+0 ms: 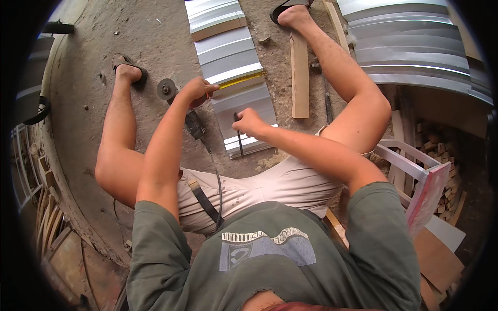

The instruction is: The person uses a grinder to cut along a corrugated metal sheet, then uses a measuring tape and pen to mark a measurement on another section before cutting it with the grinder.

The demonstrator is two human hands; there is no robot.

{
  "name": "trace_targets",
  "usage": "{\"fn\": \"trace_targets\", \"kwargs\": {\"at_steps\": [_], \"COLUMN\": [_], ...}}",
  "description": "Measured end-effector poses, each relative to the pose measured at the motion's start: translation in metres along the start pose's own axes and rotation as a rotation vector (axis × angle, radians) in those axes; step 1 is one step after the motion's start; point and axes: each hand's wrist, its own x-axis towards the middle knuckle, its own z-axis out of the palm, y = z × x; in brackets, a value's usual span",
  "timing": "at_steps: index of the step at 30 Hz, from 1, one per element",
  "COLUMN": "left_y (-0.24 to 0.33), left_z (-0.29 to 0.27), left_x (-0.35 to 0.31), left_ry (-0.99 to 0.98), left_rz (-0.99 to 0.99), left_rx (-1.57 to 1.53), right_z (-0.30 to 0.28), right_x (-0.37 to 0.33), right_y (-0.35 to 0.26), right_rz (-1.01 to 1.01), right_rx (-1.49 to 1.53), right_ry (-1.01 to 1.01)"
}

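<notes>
Your shirt (270,259) fills the near view, legs spread on the floor (88,52). The metal sheet (241,103) lies between them. Your left hand (197,90) is closed, pinning a yellow tape (241,80) at its left edge; your right hand (249,122) grips a pencil (239,137). The grinder (179,103) under your left wrist could snag, and the sheet's edges could cut. Free floor lies far left.

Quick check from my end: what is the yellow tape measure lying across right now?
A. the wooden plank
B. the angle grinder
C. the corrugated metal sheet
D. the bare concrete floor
C: the yellow tape measure stretches from the left hand across the corrugated metal sheet.
</notes>
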Motion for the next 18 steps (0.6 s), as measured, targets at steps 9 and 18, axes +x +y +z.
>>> {"fn": "trace_targets", "kwargs": {"at_steps": [9,18], "left_y": [-0.032,-0.023], "left_z": [-0.003,0.0], "left_x": [0.02,0.014], "left_ry": [-0.01,-0.007], "left_rz": [-0.068,-0.121], "left_rx": [0.054,-0.007], "right_z": [-0.159,-0.191], "right_x": [-0.016,0.045], "right_y": [-0.072,-0.066], "right_rz": [-0.234,-0.495], "right_rx": [0.505,0.325], "right_ry": [0.093,0.142]}}
